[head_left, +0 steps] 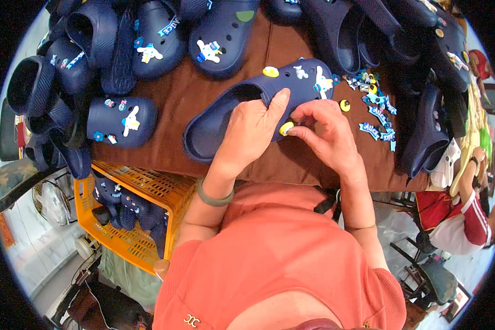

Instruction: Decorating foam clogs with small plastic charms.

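Note:
A navy clog [300, 91] lies across the brown cloth in front of me. My left hand [252, 127] grips it by the near side at the opening, thumb on top. Between the thumb and fingers of my right hand [331, 135] is a small yellow-and-white shoe charm [286, 128], held against the clog's near edge. A similar yellow charm [270, 71] sits on the far side of the clog. Toward the toe are a white long-eared charm [323, 83] and a small pale charm [300, 72]. My fingers partly hide the clog's upper.
Loose charms [375, 102] lie heaped right of the clog, with one yellow charm [345, 105] apart. Several decorated navy clogs [217, 33] line the back and both sides. An orange crate [132, 176] holding clogs stands lower left. Another person's arm [467, 179] shows far right.

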Available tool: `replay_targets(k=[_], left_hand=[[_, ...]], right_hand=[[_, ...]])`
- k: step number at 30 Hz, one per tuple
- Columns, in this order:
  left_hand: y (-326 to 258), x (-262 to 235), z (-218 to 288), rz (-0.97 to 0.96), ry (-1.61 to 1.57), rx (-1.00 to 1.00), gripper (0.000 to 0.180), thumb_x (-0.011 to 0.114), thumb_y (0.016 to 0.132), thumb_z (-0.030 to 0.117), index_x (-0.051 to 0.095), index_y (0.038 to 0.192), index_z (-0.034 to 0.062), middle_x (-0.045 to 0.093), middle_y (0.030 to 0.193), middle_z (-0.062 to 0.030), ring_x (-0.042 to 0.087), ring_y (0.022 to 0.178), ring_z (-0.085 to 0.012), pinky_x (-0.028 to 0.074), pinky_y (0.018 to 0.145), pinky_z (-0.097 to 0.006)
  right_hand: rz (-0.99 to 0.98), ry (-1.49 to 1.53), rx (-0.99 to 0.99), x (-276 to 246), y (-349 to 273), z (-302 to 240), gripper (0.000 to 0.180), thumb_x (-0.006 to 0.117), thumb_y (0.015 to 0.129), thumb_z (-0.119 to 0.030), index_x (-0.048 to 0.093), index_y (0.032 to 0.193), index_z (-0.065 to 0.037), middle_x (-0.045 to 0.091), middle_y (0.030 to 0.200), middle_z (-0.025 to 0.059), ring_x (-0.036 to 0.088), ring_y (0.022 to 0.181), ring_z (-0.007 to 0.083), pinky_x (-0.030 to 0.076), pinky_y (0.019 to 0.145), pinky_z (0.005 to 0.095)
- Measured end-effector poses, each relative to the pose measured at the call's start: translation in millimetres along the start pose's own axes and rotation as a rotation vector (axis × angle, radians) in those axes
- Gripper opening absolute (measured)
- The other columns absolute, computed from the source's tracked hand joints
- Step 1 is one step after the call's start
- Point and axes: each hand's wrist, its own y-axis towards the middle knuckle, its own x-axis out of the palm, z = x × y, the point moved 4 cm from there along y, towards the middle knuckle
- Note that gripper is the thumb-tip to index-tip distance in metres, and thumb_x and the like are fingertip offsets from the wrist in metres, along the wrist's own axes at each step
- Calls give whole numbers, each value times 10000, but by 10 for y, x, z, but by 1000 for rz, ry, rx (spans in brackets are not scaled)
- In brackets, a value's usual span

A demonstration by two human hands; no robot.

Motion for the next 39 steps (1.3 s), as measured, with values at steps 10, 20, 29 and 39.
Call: replay_targets(k=[10,20,29,39], left_hand=[[-203,-76,190,-127,311,-13,306,638,878,276,638,811,-23,596,668,-250,626,666,-421,473,586,-470],[-160,-93,107,-19,175,200,242,750,769,160,637,878,-25,665,782,-208,663,710,-363,509,610,-378],[-175,-34,88,84,201,183,252,704,781,193,574,755,-21,580,649,-198,588,572,-350,464,545,-379],[-165,-80,44,-60,210,227,302,720,822,224,568,810,-36,595,691,-234,595,644,-414,454,560,-418]], right_hand=[[-30,-201,23,-13,76,-60,164,755,736,-151,611,798,-101,616,748,34,573,748,238,378,759,379],[65,-102,-40,33,105,74,115,705,797,-164,605,819,-111,588,736,43,565,765,229,362,780,379],[-43,-156,-110,-66,91,32,172,727,771,-100,611,898,-90,610,884,47,568,872,238,383,846,385],[-291,-34,-444,-55,486,178,676,753,721,-174,466,1311,-12,497,1285,183,467,1215,345,348,1019,448]])
